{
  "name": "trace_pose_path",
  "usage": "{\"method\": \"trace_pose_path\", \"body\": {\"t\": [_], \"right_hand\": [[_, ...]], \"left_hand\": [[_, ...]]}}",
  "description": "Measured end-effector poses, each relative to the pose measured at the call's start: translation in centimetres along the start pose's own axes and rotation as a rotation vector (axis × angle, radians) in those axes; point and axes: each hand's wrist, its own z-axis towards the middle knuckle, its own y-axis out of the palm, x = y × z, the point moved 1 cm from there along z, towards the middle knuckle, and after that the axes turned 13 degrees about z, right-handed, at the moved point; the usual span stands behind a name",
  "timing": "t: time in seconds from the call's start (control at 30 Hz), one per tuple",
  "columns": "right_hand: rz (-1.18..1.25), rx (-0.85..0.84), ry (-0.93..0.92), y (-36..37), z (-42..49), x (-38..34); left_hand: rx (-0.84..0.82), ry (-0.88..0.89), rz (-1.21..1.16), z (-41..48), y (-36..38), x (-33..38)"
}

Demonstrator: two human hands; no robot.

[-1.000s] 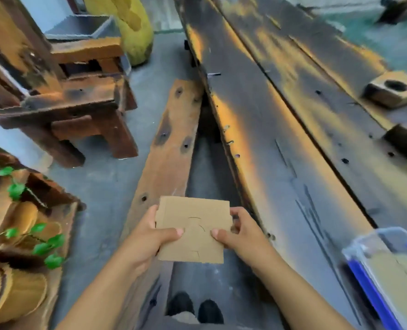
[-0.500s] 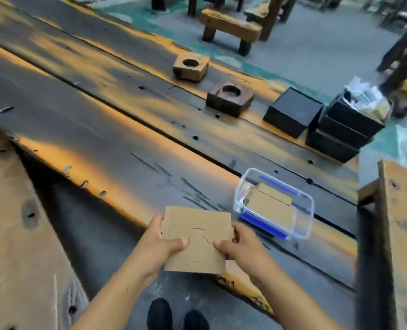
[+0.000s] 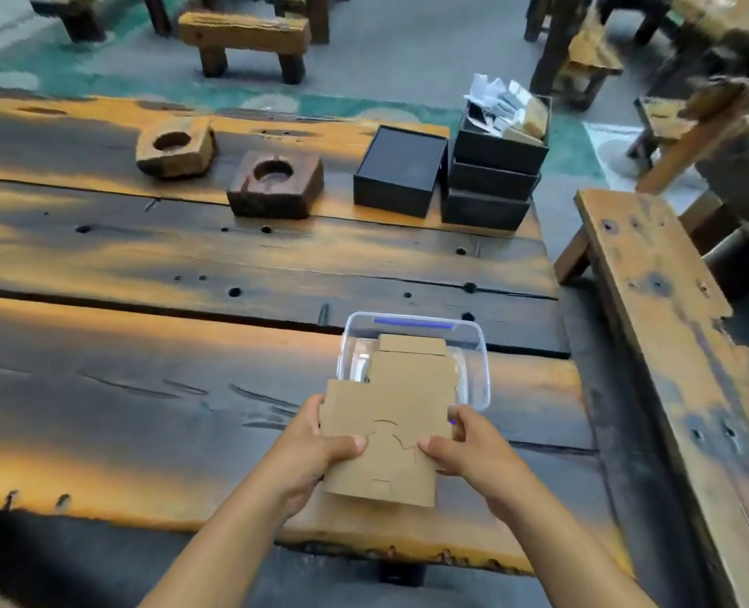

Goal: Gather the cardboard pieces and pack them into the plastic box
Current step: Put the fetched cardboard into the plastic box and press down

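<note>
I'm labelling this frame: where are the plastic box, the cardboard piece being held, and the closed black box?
plastic box [image 3: 478, 340]: head view, far right rim.
cardboard piece [image 3: 390, 405]: head view, upper face.
black box [image 3: 401, 158]: head view, lid top.

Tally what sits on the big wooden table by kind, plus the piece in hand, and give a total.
Wooden blocks with a round hollow: 2
Black boxes: 4, one alone, three stacked
Clear plastic box: 1
Cardboard pieces: 2 at least, one in the box, one held by the left hand and right hand
Total: 9
</note>
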Motion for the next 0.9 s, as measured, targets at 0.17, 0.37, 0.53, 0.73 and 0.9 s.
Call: {"method": "trace_pose_path", "body": {"t": [0.17, 0.37, 0.53, 0.73, 0.9], "right_hand": [[-0.135, 0.038, -0.023, -3.9, 4.1, -2.4], [-0.514, -0.26, -0.156, -4.7, 6.1, -6.8], [-0.615, -0.343, -0.211, -3.0, 6.5, -9.2], [-0.645, -0.307, -0.158, -2.2, 6.5, -9.1], [-0.502, -0.285, -0.267, -1.8, 6.0, -9.0]], "left_hand": [[-0.088, 0.001, 0.232, 2.4, 1.6, 3.3], [-0.306, 0.081, 0.803, 4.1, 2.6, 8.4], [-0.345, 0.191, 1.355, 6.0, 4.2, 11.9], [-0.45, 0.216, 1.461, 6.9, 4.3, 12.6], [-0.443, 0.256, 1.21, 7.9, 1.5, 12.9]]}}
